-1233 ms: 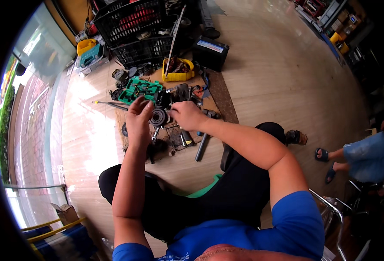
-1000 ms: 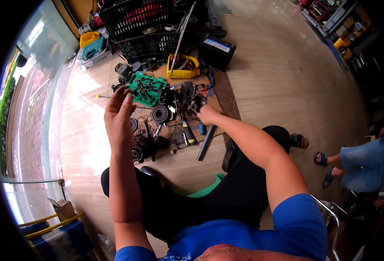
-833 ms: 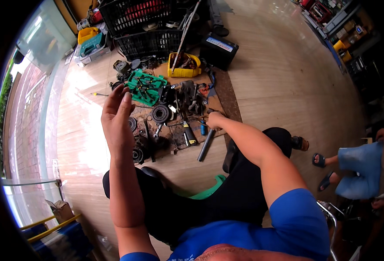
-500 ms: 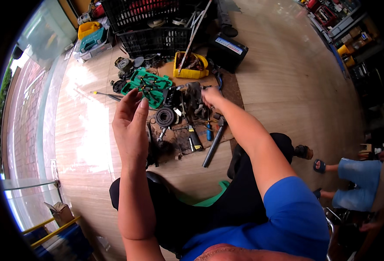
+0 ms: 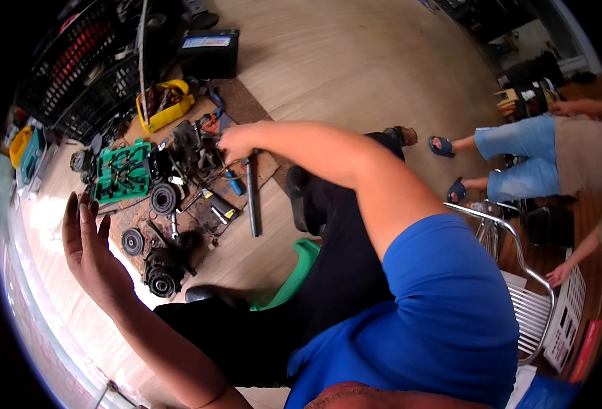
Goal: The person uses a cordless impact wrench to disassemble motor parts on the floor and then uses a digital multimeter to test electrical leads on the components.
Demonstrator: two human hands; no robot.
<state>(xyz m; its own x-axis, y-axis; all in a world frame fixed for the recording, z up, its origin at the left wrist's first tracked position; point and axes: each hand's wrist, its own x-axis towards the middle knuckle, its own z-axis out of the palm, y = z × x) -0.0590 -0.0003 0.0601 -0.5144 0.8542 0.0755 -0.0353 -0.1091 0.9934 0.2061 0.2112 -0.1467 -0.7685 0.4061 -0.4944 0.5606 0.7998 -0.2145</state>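
A: The right hand (image 5: 236,143) has curled fingers, up against a pile of dark metal parts (image 5: 190,146). Is it holding anything?

B: I can't tell; its fingertips merge with the clutter. The left hand (image 5: 93,255) is clearer: fingers loosely stretched, gaps between them, nothing in the palm.

A: What's closest to each?

B: By the right one, the parts, with a metal bar (image 5: 252,204) and a blue-handled tool (image 5: 233,183) just below in the view. By the left, a small wheel (image 5: 132,241) and the green tool case (image 5: 104,191), which lies open.

A: And past those?

B: A bigger ringed wheel (image 5: 164,198), a wrench (image 5: 175,228) and a black-and-yellow tool (image 5: 219,203), spread over cardboard (image 5: 263,170). Beyond the parts sit a yellow tub (image 5: 171,117), a black battery (image 5: 226,61) and black crates (image 5: 102,97).

A: Anyone else around?

B: Yes, another person (image 5: 591,153) in blue shorts stands at the right, near a metal chair (image 5: 527,317). A green stool (image 5: 294,275) shows near the wearer's legs.
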